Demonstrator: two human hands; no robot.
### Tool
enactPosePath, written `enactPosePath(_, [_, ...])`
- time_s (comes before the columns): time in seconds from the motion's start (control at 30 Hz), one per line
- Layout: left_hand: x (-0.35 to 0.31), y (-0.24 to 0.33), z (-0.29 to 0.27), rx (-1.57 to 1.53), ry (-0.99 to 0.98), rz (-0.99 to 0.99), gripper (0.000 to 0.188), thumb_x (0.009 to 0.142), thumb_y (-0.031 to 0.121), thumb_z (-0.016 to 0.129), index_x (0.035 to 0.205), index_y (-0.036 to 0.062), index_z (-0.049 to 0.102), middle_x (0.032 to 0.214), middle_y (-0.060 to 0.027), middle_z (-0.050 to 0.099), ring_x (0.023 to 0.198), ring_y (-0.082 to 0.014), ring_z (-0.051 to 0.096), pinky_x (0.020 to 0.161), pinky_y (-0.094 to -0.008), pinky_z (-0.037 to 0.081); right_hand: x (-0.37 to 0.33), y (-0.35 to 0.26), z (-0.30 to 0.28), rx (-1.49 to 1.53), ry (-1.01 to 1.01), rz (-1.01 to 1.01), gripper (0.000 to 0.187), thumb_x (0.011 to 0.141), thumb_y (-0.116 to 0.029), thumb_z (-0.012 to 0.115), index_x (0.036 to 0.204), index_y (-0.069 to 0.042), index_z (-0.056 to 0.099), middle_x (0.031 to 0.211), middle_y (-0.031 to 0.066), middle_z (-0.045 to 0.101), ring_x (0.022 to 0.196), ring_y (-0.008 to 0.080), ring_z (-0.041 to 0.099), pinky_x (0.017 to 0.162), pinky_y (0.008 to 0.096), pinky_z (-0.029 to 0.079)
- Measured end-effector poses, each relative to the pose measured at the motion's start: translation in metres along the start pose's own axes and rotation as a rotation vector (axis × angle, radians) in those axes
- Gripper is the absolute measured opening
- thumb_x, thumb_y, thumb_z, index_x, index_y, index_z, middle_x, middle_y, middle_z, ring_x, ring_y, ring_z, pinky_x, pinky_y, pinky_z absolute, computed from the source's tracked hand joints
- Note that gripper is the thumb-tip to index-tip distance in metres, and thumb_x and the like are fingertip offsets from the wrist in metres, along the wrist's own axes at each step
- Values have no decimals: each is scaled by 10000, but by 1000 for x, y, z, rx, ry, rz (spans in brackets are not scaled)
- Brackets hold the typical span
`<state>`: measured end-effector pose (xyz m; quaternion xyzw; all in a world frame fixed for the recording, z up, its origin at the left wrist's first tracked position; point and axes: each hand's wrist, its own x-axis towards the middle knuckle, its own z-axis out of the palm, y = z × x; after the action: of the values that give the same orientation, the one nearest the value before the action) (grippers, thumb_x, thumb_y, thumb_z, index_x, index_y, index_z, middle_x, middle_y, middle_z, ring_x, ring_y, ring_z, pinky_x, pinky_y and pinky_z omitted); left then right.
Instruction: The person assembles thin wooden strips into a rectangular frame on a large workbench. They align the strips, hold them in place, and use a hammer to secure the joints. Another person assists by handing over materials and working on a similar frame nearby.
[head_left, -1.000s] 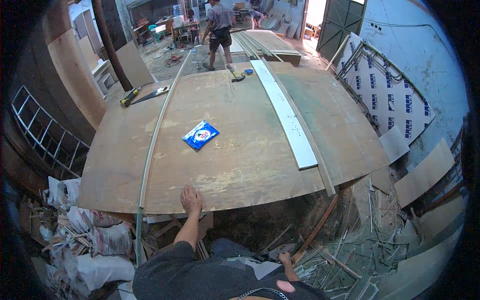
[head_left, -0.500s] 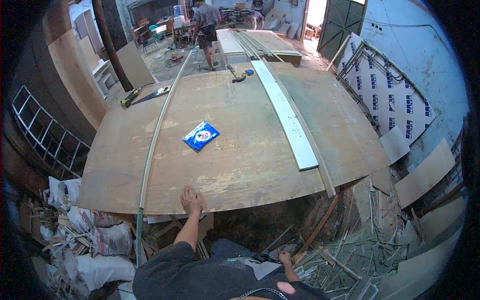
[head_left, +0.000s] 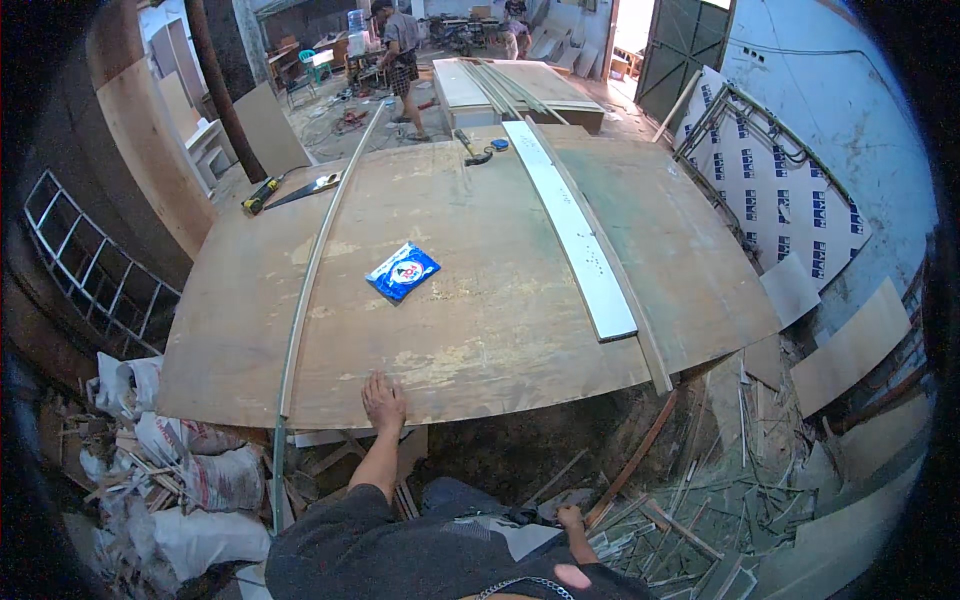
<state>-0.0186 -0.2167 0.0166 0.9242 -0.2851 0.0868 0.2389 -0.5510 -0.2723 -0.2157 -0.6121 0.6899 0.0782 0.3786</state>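
Note:
My left hand (head_left: pixel 384 402) lies flat on the near edge of a large plywood sheet (head_left: pixel 450 345), fingers stretched out, holding nothing. My right hand (head_left: pixel 570 516) is low by my waist, off the board; its fingers are too small and turned away to read. Past my left hand lies a blue packet (head_left: pixel 403 273) with a white and red print. Left of it a long thin wood strip (head_left: pixel 316 258) runs away from me and overhangs the near edge. On the right, a white board (head_left: pixel 573 232) rests beside another wood strip (head_left: pixel 612 262).
At the far edge are a hammer (head_left: pixel 472 149) and a blue tape measure (head_left: pixel 499 145). A handsaw (head_left: pixel 300 192) and a yellow-black tool (head_left: pixel 260 196) lie far left. Sacks of scrap (head_left: pixel 212 480) stand left; offcuts (head_left: pixel 690 520) litter the floor right. A person (head_left: pixel 402 65) stands beyond.
The person in the background has turned and shifted posture, and another figure behind has moved slightly. My hands and the things on the plywood stay where they were.

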Motion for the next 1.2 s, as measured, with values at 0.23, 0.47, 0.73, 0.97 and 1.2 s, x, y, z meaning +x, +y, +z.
enactPosePath(0.23, [0,-5,9,4,6,13,500,864,315,496,1259,10,476,1332,-154,450,1274,-299,361,1092,-423,235,-2,3,-1,182,-79,-26,349,776,-251,573,941,49,641,860,180,661,752,262,639,717,382,495])
enactPosePath(0.47, [0,-26,8,73,38,7,510,859,331,501,1254,10,481,1326,-160,459,1268,-306,372,1087,-428,244,-46,-47,-28,107,-65,11,322,760,-217,527,948,10,658,848,182,661,771,292,637,710,399,484])
enactPosePath(0.73, [1,-22,8,74,36,5,480,870,332,478,1233,19,502,1319,-165,465,1273,-298,373,1088,-419,238,-57,-59,-44,208,-78,-43,385,759,-262,542,972,40,650,939,267,645,936,389,620,818,445,471])
enactPosePath(0.97, [1,-14,9,40,36,-4,473,872,328,474,1229,19,507,1317,-154,466,1279,-293,365,1091,-419,234,-34,-38,-28,38,-32,38,369,761,-290,562,959,5,663,977,228,653,937,405,615,802,449,474])
enactPosePath(1.2, [2,-10,4,39,-17,-17,482,869,319,480,1240,11,500,1340,-158,448,1293,-293,346,1096,-423,225,-37,-38,-29,134,-64,16,363,750,-281,553,938,5,673,941,224,658,908,375,628,787,430,479])
